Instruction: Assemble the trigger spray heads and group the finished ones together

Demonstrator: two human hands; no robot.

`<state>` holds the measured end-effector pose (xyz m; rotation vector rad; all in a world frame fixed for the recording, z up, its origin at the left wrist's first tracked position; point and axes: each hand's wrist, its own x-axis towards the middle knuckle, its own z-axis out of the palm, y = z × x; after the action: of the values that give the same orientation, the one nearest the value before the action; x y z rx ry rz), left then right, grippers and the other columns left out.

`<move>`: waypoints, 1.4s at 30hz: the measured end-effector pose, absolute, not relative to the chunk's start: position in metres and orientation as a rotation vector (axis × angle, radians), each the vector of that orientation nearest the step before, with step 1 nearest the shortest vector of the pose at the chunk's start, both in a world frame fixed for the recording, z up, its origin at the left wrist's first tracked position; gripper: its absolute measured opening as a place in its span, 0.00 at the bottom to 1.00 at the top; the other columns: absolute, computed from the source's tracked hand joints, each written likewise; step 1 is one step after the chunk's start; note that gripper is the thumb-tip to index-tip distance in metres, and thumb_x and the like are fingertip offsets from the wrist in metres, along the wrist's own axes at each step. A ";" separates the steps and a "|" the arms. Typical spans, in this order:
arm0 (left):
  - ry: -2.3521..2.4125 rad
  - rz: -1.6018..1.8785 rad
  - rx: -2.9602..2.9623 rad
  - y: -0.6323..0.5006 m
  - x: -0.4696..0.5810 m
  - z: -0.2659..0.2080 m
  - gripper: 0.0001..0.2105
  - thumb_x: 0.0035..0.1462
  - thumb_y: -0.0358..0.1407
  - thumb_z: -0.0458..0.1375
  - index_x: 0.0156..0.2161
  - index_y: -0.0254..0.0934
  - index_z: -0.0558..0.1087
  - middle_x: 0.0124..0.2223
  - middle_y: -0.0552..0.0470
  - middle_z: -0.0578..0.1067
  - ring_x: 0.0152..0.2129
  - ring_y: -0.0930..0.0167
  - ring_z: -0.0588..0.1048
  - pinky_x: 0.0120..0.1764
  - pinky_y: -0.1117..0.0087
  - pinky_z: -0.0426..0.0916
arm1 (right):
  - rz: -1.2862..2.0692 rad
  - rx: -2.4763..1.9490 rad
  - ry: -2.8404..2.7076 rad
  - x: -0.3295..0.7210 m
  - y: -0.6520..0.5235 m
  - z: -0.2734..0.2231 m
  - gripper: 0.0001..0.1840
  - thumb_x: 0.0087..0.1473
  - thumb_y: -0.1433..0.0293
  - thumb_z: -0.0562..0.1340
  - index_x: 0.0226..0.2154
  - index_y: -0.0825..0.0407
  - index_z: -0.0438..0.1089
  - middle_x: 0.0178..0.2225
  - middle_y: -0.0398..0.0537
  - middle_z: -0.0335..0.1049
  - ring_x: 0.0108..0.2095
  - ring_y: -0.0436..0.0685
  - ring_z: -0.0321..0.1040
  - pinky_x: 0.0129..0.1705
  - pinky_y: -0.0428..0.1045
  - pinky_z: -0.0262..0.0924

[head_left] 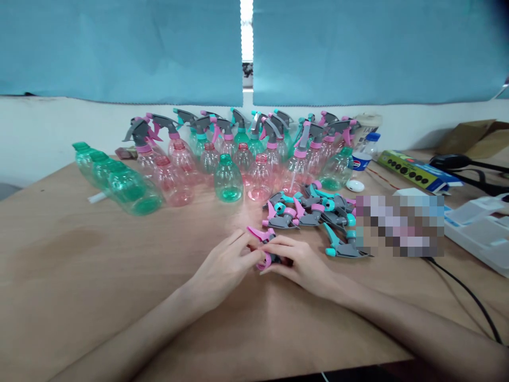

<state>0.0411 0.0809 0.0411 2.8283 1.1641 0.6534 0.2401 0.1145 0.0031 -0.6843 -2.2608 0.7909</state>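
A pink and grey trigger spray head (267, 234) is held between my two hands over the middle of the table. My left hand (228, 261) pinches it from the left, with fingertips near its pink collar. From the right, my right hand (300, 262) has its fingers closed round the grey body. Fingers cover much of the spray head. Just beyond lies a pile of loose pink, teal and grey spray heads (312, 209). Behind stand uncapped bottles, among them a green bottle (228, 180) and a pink bottle (260, 180).
Several bottles with spray heads fitted (226, 132) stand along the wall. Green bottles (135, 188) lie or lean at the left. To the right are a white oval object (355, 185), a Pepsi-labelled bottle (362, 159), a green box (413, 170), a white tray (481, 228) and a black cable (473, 297).
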 end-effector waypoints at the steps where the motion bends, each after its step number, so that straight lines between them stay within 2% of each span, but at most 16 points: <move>1: 1.170 0.670 2.809 0.081 0.042 0.040 0.11 0.64 0.29 0.47 0.35 0.38 0.71 0.37 0.52 0.69 0.35 0.69 0.65 0.33 0.72 0.63 | 0.792 -0.681 -2.267 0.240 0.114 0.004 0.15 0.55 0.66 0.63 0.46 0.50 0.70 0.42 0.49 0.70 0.39 0.54 0.69 0.41 0.49 0.66; 8: 1.217 0.957 2.827 0.082 0.040 0.029 0.07 0.61 0.26 0.49 0.38 0.37 0.69 0.35 0.52 0.70 0.32 0.70 0.66 0.32 0.72 0.65 | 0.753 -0.811 -2.177 0.247 0.119 0.006 0.15 0.56 0.67 0.62 0.46 0.49 0.69 0.41 0.47 0.71 0.37 0.53 0.69 0.40 0.49 0.65; 13: 1.202 1.196 2.587 0.077 0.038 0.023 0.06 0.63 0.27 0.47 0.40 0.37 0.66 0.37 0.50 0.73 0.34 0.71 0.72 0.36 0.71 0.70 | 0.860 -0.863 -2.127 0.248 0.115 0.008 0.13 0.54 0.64 0.64 0.42 0.49 0.69 0.36 0.44 0.71 0.27 0.49 0.65 0.28 0.44 0.62; 17: 1.207 1.218 2.561 0.074 0.039 0.022 0.04 0.63 0.30 0.52 0.41 0.37 0.68 0.33 0.53 0.75 0.28 0.73 0.74 0.33 0.73 0.71 | 0.921 -0.776 -2.148 0.247 0.111 0.010 0.14 0.52 0.65 0.66 0.41 0.50 0.70 0.36 0.43 0.71 0.28 0.48 0.64 0.28 0.43 0.61; 23: 0.958 1.276 2.685 0.073 0.040 0.028 0.11 0.59 0.23 0.54 0.44 0.37 0.72 0.37 0.48 0.76 0.35 0.70 0.73 0.36 0.70 0.72 | 0.924 -0.743 -2.132 0.246 0.110 0.009 0.16 0.51 0.63 0.66 0.42 0.51 0.70 0.34 0.44 0.71 0.28 0.49 0.65 0.29 0.44 0.62; 29: 0.902 1.221 2.722 0.074 0.045 0.035 0.10 0.60 0.26 0.54 0.45 0.36 0.73 0.41 0.45 0.77 0.39 0.68 0.73 0.38 0.66 0.74 | 1.044 -0.745 -2.070 0.243 0.104 0.010 0.15 0.50 0.64 0.67 0.40 0.52 0.70 0.33 0.44 0.71 0.27 0.48 0.64 0.27 0.43 0.61; 36: 0.814 1.226 2.693 0.073 0.046 0.033 0.12 0.56 0.27 0.56 0.46 0.35 0.72 0.42 0.44 0.76 0.39 0.66 0.72 0.39 0.63 0.73 | 1.164 -0.773 -1.992 0.245 0.106 0.009 0.14 0.52 0.69 0.65 0.43 0.51 0.70 0.35 0.45 0.71 0.28 0.49 0.65 0.27 0.44 0.62; 42: 0.878 1.260 2.678 0.071 0.044 0.035 0.09 0.55 0.27 0.56 0.42 0.35 0.72 0.39 0.46 0.75 0.35 0.66 0.71 0.36 0.63 0.72 | 1.139 -0.772 -2.009 0.245 0.104 0.010 0.15 0.50 0.69 0.66 0.43 0.51 0.71 0.35 0.45 0.71 0.27 0.48 0.65 0.25 0.43 0.61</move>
<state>0.0442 0.0714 0.0350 2.6780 0.8784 1.2604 0.2454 0.1039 0.0101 -0.7719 -2.0093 1.1390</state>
